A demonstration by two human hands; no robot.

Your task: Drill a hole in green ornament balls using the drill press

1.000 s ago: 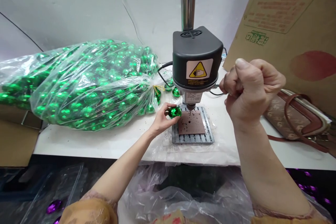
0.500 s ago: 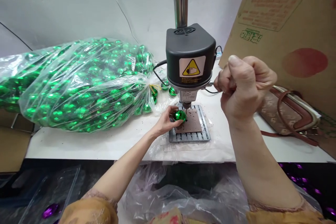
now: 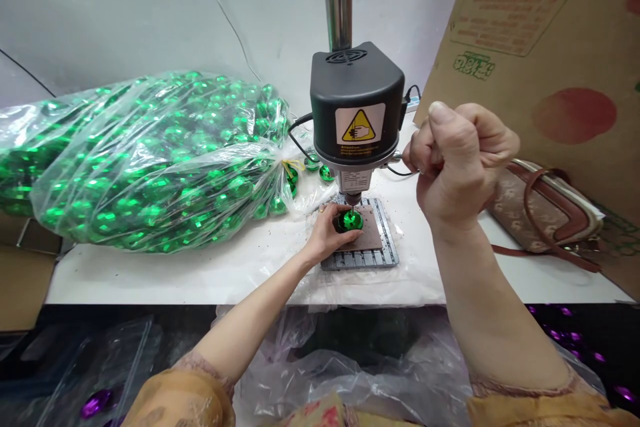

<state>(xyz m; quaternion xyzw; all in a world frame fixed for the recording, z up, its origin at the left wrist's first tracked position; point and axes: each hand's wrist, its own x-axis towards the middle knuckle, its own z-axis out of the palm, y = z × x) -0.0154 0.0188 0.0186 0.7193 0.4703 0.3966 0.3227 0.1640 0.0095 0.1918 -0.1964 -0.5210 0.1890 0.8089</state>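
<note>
From my remote seat I've got a white table stretching across, and it's busy: a bulging clear bag of green balls sprawls left, the slotted drill base sits mid-table, thin clear film lies near the front edge, and a patterned handbag rests over on the right.

You face a glossy green ball, a smooth, matt plastic drill housing and a polished metal column.
</note>
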